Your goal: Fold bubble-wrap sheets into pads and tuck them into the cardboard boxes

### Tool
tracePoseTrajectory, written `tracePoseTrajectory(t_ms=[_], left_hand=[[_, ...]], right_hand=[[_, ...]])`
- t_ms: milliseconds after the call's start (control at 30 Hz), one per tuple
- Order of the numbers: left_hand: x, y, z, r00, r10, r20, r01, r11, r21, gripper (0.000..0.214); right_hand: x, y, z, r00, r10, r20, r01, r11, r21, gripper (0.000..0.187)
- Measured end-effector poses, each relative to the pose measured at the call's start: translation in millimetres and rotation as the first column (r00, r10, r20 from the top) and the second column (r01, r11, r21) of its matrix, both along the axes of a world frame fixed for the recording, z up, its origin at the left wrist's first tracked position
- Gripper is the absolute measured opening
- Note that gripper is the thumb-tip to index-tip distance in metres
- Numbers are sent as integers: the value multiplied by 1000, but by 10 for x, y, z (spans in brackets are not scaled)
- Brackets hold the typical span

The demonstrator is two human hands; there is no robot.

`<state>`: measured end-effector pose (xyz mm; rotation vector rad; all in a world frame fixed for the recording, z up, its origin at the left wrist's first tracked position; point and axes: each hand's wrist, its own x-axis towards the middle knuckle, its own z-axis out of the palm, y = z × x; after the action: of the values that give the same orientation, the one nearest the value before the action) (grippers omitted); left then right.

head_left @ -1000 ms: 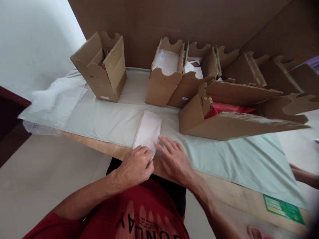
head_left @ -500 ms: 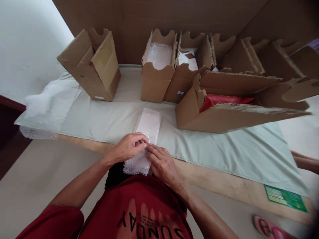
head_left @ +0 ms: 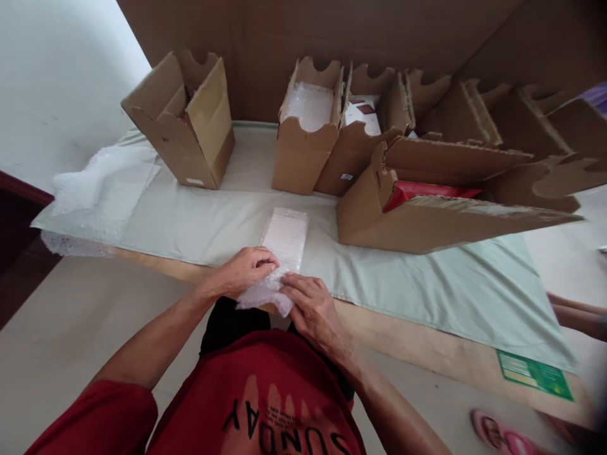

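**At the near table edge, lower centre of frame: both hands on a bubble-wrap packet**

Head view.
- Bubble-wrap packet (head_left: 286, 235) lies flat on the pale green cloth (head_left: 427, 284), long axis running away from the person. Its loose near end is lifted and crumpled, overhanging the bare wooden table edge (head_left: 417, 351).
- Left hand (head_left: 246, 272): fingers curled shut, pinching that loose end from the left.
- Right hand (head_left: 313, 309): fingers lightly bent, tips resting on the wrap against the left hand's fingertips. Thumb is hidden, so a true pinch cannot be told.
- Open room: bare cloth on both sides of the packet, wider toward the lower right of the frame. A green label (head_left: 533, 375) sits on the wood at lower right.
- Crowding: a cardboard box lying on its side (head_left: 427, 227), with a red item (head_left: 427, 189) in it, sits just right of the packet's far end. Its long flap edge points right.
- Behind the packet, an upright box lined with bubble wrap (head_left: 303, 158) stands near, with more boxes in a row to its right.
- Upper left: a tilted open box (head_left: 190, 133), well apart. Loose bubble-wrap sheets (head_left: 99, 189) hang over the cloth's left edge.
- Right edge of frame: another person's forearm (head_left: 576, 309), well apart from both hands.
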<state>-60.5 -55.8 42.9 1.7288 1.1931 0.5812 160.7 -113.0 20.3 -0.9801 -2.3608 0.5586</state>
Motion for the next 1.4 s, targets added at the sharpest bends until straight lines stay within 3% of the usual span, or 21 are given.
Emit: tracePoseTrajectory(t_ms=[100, 200, 300, 467, 567, 667, 833, 1067, 1200, 1300, 1400], left_hand=[[-102, 91, 46, 999, -28, 35, 35, 977, -209, 36], [-207, 155, 48, 986, 53, 155, 18, 904, -427, 68], [-246, 139, 26, 959, 125, 254, 9, 884, -467, 78], [-144, 14, 40, 987, 139, 77, -113, 954, -278, 40], [-59, -8, 13, 976, 216, 33, -204, 955, -217, 33], [-12, 13, -64, 966, 255, 51, -240, 949, -203, 32], [18, 21, -151, 949, 314, -22, -315, 941, -126, 27], [86, -10, -41, 897, 374, -235, -376, 926, 41, 27], [122, -24, -46, 837, 373, -401, -354, 927, 124, 23], [155, -97, -76, 767, 472, -435, -391, 881, 267, 17], [180, -234, -75, 753, 585, -302, -378, 760, 528, 47]], right_hand=[[-10, 35, 29, 973, -160, -166, 134, 978, -160, 22], [-23, 172, 24, 892, -382, -242, 260, 871, -416, 30], [-58, 345, 8, 845, -482, -231, 294, 781, -551, 39], [-129, 512, -18, 859, -482, -174, 326, 776, -540, 37], [-124, 539, -39, 846, -498, -190, 323, 762, -561, 30], [-94, 550, -58, 829, -520, -207, 327, 751, -574, 39], [-102, 589, -46, 854, -518, -50, 445, 777, -445, 43], [-202, 656, -56, 833, -508, 220, 551, 799, -242, 44], [-234, 651, -104, 816, -527, 238, 569, 804, -170, 45], [-244, 644, -102, 813, -529, 242, 572, 804, -162, 45], [-250, 636, -75, 810, -526, 260, 576, 799, -176, 45]])
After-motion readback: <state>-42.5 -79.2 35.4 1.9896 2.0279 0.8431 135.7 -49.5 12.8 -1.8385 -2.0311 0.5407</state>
